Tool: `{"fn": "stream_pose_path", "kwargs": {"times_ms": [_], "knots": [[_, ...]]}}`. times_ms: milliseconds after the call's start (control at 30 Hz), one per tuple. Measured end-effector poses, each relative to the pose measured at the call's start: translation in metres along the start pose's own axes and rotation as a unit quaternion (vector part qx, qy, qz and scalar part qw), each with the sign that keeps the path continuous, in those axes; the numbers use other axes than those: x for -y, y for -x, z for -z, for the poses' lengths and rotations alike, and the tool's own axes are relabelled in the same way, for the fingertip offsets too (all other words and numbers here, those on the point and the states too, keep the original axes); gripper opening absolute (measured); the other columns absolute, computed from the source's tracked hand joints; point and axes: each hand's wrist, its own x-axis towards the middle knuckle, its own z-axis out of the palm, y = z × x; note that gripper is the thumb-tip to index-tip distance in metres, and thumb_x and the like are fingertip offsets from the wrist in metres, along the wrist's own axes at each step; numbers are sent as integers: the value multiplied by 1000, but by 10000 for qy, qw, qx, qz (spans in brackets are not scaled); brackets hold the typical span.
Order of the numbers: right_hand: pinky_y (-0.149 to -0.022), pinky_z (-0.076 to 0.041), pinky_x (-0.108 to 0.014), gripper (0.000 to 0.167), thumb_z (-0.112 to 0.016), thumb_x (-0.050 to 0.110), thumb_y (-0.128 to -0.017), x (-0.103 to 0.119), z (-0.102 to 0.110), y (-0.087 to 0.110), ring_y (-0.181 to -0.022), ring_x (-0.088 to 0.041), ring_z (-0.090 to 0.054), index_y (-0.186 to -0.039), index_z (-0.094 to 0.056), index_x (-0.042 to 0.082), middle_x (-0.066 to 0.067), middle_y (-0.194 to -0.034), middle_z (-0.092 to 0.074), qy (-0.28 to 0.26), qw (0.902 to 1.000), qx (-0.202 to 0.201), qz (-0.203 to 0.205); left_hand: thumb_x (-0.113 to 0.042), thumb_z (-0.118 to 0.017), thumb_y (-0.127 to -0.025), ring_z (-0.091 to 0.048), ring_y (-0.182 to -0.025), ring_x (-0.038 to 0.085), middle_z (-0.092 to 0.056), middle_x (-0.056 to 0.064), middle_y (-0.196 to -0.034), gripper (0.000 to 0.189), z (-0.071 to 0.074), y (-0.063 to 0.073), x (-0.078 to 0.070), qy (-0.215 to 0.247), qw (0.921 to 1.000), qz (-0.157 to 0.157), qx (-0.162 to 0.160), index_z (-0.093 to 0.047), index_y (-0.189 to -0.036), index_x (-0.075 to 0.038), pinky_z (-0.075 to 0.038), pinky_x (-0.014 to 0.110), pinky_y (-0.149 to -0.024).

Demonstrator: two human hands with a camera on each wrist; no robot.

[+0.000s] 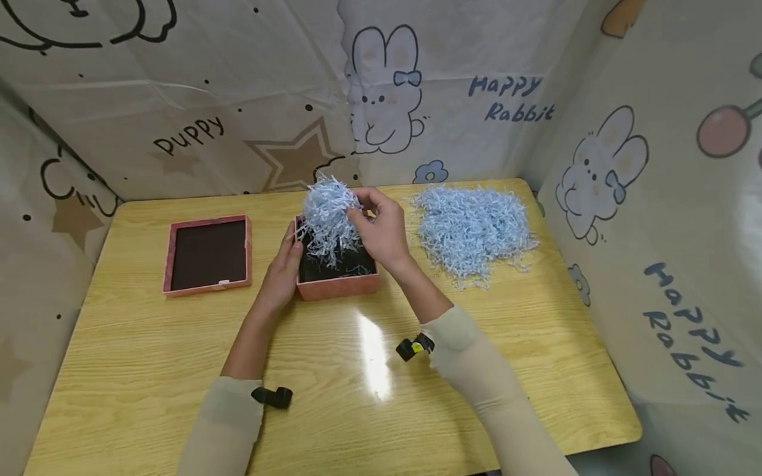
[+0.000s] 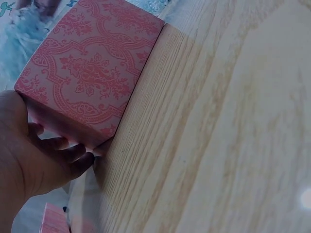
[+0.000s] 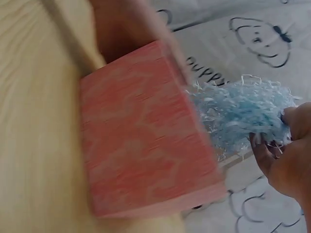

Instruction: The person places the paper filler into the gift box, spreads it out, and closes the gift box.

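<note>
A pink patterned box (image 1: 337,287) with a dark inside stands at the middle of the table, its top facing up. My left hand (image 1: 281,270) holds its left side, thumb by the rim and fingers bent along the outer wall, as the left wrist view shows. Above the box, my right hand (image 1: 383,228) pinches a fluffy clump of light blue shredded paper (image 1: 327,215). Strands hang from the clump into the box, and a few blue shreds lie on its dark bottom. In the right wrist view, the fingertips partly sink into the clump (image 3: 243,114).
A shallow pink box lid (image 1: 208,254), dark inside, lies on the table to the left. At the right is a larger pile of light blue shredded paper (image 1: 473,228). Printed cloth walls (image 1: 286,86) border the wooden table (image 1: 321,370) at the back and sides.
</note>
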Motion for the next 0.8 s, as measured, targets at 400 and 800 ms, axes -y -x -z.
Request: {"fn": "stream_pose_path", "kwargs": {"times_ms": [400, 800], "knots": [[-105, -54, -53, 50, -82, 15, -95, -21, 14, 15, -131, -38, -59, -139, -62, 3, -20, -138, -64, 109, 9945, 1025, -202, -43, -31, -116, -1, -163, 33, 0, 2, -178, 65, 3, 17, -39, 218, 9989, 341, 240, 2, -171, -31, -3, 62, -129], [-105, -54, -50, 41, -80, 6, -95, -24, 33, 13, -129, -29, -63, -132, -66, -1, -20, -135, -67, -458, 9976, 414, -304, -43, -32, -116, -2, -163, 31, -1, 1, -178, 64, 1, 17, -40, 112, 9995, 251, 159, 0, -171, -31, -3, 58, -130]]}}
